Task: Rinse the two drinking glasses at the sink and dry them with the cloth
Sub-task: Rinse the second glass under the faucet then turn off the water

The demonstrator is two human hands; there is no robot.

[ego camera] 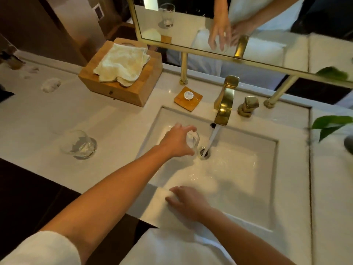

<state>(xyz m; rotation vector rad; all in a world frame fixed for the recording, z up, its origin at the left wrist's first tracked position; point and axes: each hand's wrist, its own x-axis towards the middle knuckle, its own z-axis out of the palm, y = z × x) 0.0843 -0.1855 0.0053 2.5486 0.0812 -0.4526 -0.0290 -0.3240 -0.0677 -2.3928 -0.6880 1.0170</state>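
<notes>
My left hand (pixel 177 142) grips a clear drinking glass (pixel 193 139) over the white sink basin (pixel 248 180), just left of the water stream (pixel 211 140) running from the gold faucet (pixel 225 104). The second clear glass (pixel 79 144) stands on the white counter to the left of the sink. A cream cloth (pixel 121 64) lies crumpled on top of a wooden box (pixel 122 88) at the back left. My right hand (pixel 188 202) rests with straight fingers on the sink's front rim, holding nothing.
A gold handle (pixel 248 107) stands right of the faucet. A small wooden coaster (pixel 188 98) with a round item lies behind the sink. A gold-framed mirror (pixel 191 22) lines the back. Green leaves (pixel 330 124) reach in at the right.
</notes>
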